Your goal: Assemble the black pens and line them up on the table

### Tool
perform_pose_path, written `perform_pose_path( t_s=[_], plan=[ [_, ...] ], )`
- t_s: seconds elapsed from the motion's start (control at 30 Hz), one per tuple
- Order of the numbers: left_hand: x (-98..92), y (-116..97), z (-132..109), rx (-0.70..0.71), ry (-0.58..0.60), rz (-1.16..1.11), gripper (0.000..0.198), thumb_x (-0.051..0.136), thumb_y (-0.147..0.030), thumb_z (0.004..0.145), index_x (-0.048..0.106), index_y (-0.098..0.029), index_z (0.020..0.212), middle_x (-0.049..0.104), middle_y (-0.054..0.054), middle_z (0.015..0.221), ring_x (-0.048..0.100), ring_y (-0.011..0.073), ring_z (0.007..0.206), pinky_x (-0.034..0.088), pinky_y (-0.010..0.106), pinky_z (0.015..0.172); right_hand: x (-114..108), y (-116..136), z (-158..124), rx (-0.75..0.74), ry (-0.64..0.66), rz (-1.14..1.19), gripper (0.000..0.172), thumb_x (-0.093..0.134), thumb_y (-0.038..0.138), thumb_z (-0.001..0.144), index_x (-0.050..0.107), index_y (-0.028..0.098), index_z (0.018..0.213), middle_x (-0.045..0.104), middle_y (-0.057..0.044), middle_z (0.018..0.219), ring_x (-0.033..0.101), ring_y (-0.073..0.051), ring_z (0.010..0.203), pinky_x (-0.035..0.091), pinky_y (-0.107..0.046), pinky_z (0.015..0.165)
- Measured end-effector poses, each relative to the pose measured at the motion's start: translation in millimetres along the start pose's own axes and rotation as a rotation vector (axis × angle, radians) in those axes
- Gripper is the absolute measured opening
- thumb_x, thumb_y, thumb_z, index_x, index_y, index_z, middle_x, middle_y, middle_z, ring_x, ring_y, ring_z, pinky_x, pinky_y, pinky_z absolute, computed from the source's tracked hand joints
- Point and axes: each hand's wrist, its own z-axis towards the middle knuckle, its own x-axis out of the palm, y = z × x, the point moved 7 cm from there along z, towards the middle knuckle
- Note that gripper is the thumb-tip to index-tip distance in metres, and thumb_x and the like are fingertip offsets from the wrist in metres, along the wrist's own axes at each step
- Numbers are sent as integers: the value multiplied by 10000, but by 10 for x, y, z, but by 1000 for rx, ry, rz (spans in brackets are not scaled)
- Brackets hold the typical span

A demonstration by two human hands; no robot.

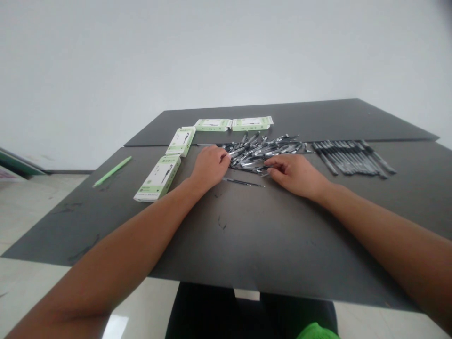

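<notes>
A loose heap of thin black and clear pen refills point(259, 148) lies at the middle of the dark table point(254, 235). My left hand point(211, 165) rests at the heap's left edge, its fingers curled together; what they hold, if anything, is hidden. At the heap's near right side is my right hand point(293, 173), thumb and forefinger close around the end of a thin refill. One single refill point(243, 182) lies apart on the table between the hands. Farther right, several pens point(349, 157) lie side by side in a row.
Two green and white boxes point(158, 179) lie left of my left hand, and two more point(252, 123) lie behind the heap. A green pen point(112, 171) is at the far left. A pale wall stands behind the table.
</notes>
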Motion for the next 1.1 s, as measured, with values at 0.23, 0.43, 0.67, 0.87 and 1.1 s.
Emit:
perform_pose_path(
  t_s=[0.23,0.43,0.67,0.87,1.1],
  plan=[
    [-168,-17,-32,-14,-130,-130,349,533,-352,1059,760,-201,841,710,77,862,636,250,891,510,413,879,-10,-48,1,60,-18,46,288,669,283,962,841,179,1170,856,-84,1014,765,-259,862,563,-387,821],
    [-288,-270,-132,146,-146,-379,315,544,-380,1091,784,-203,991,737,57,947,681,219,946,519,374,885,-122,-68,-2,220,-185,401,307,759,459,950,812,191,1088,762,-42,842,634,-182,689,492,-327,637],
    [-306,-420,-199,264,-49,-469,321,535,-397,1108,766,-197,1011,748,65,963,686,212,932,524,367,884,-161,3,6,282,-278,972,380,909,512,825,715,236,997,609,31,685,431,-105,481,288,-275,437],
    [-276,-432,-226,289,-25,-445,282,569,-383,1085,776,-192,1090,762,73,995,691,211,921,536,370,877,-125,10,-7,246,-251,954,301,920,437,831,727,226,925,642,22,692,476,-104,492,334,-269,446],
    [-257,-621,-299,396,44,-382,356,553,-403,1129,748,-181,1329,794,95,1121,736,232,1043,555,372,954,-52,162,-34,195,-145,831,310,930,434,833,779,201,971,645,35,632,531,-113,504,404,-265,479]
  ],
)
